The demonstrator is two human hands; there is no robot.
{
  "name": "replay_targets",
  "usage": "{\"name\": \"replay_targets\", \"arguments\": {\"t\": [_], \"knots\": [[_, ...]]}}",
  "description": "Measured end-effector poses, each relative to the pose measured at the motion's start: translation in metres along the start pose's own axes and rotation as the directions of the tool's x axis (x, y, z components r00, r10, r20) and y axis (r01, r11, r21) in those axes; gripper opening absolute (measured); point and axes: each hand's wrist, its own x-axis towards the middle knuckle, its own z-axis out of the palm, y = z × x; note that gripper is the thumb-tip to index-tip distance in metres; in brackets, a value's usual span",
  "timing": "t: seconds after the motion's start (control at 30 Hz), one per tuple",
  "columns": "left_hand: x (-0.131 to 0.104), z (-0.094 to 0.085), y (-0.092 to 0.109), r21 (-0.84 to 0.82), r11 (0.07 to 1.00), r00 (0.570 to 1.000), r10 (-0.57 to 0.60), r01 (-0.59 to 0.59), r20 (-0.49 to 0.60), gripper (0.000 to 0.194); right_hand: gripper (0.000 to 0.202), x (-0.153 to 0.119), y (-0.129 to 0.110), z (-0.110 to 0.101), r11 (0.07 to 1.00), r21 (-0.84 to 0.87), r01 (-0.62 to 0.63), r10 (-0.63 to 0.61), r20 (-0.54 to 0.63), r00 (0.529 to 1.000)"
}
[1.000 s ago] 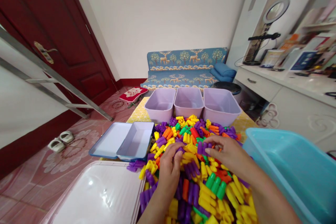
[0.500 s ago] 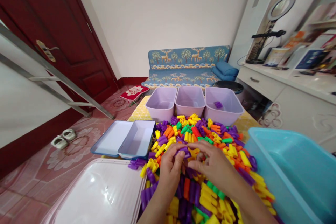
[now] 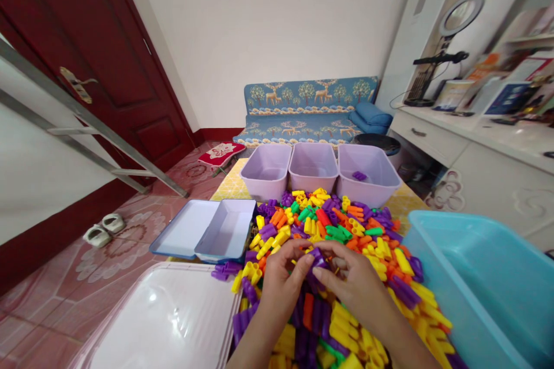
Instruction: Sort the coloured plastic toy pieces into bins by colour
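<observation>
Close together above a heap of coloured plastic tube pieces (image 3: pixel 346 323), my two hands meet at purple tube pieces (image 3: pixel 319 259). My left hand (image 3: pixel 285 268) is closed, thumb and fingers pinching the purple plastic from the left. From the other side my right hand (image 3: pixel 352 271) grips it too, thumb lying along its near face. Whether this is one piece or two joined pieces I cannot tell, as the fingers hide part of it. Yellow, purple, orange, green and red pieces surround both hands.
Behind the heap stand three lilac bins (image 3: pixel 312 176); the right one holds a purple piece (image 3: pixel 359 175). A turquoise tub (image 3: pixel 476 294) is at the right. To the left lie an open tin box (image 3: pixel 227 230) and a pale lid (image 3: pixel 164 317). A ladder (image 3: pixel 108 144) leans farther left.
My right hand has moved in against my left, and its thumb now rests on the purple plastic. The held purple part has shifted slightly right and tilted more upright.
</observation>
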Motion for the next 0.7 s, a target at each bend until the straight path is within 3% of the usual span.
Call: {"name": "replay_targets", "arguments": {"t": [0.13, 0.2, 0.23, 0.3, 0.37, 0.4, 0.43, 0.6, 0.7], "knots": [[-0.001, -0.002, -0.002, 0.174, 0.984, 0.999, 0.039, -0.038, -0.001, 0.023, 0.026, 0.018, 0.007, -0.043, 0.957, -0.287, 0.036, -0.012, 0.087, 0.996], [-0.002, -0.003, -0.001, 0.232, 0.971, 0.998, 0.063, -0.063, 0.008, 0.02, 0.022, 0.034, 0.008, -0.07, 0.912, -0.403, 0.077, -0.054, 0.068, 0.996], [-0.002, -0.003, -0.001, 0.256, 0.964, 0.997, 0.078, -0.078, 0.012, 0.019, 0.022, 0.042, 0.008, -0.082, 0.911, -0.404, 0.081, -0.085, 0.008, 0.996], [-0.001, -0.002, 0.001, 0.295, 0.949, 0.994, 0.108, -0.109, 0.018, 0.018, 0.033, 0.057, 0.006, -0.099, 0.951, -0.304, 0.061, -0.146, -0.263, 0.954], [0.0, -0.001, 0.001, 0.319, 0.937, 0.99, 0.143, -0.142, 0.02, 0.017, 0.055, 0.065, 0.006, -0.104, 0.976, -0.199, 0.085, -0.181, -0.535, 0.825], [0.001, -0.001, 0.001, 0.328, 0.931, 0.986, 0.164, -0.161, 0.019, 0.016, 0.065, 0.067, 0.008, -0.102, 0.979, -0.176, 0.107, -0.193, -0.604, 0.773], [0.001, -0.001, 0.001, 0.341, 0.922, 0.982, 0.19, -0.182, 0.011, 0.016, 0.071, 0.066, 0.01, -0.098, 0.976, -0.185, 0.119, -0.21, -0.621, 0.755], [0.005, -0.005, -0.004, 0.517, 0.799, 0.921, 0.385, -0.305, -0.051, 0.017, 0.046, 0.05, 0.035, -0.065, 0.874, -0.482, 0.061, -0.242, -0.324, 0.914], [0.005, -0.006, -0.007, 0.622, 0.715, 0.909, 0.417, -0.318, -0.014, 0.023, 0.052, 0.046, 0.042, -0.051, 0.829, -0.558, 0.032, -0.164, -0.188, 0.968]]}}
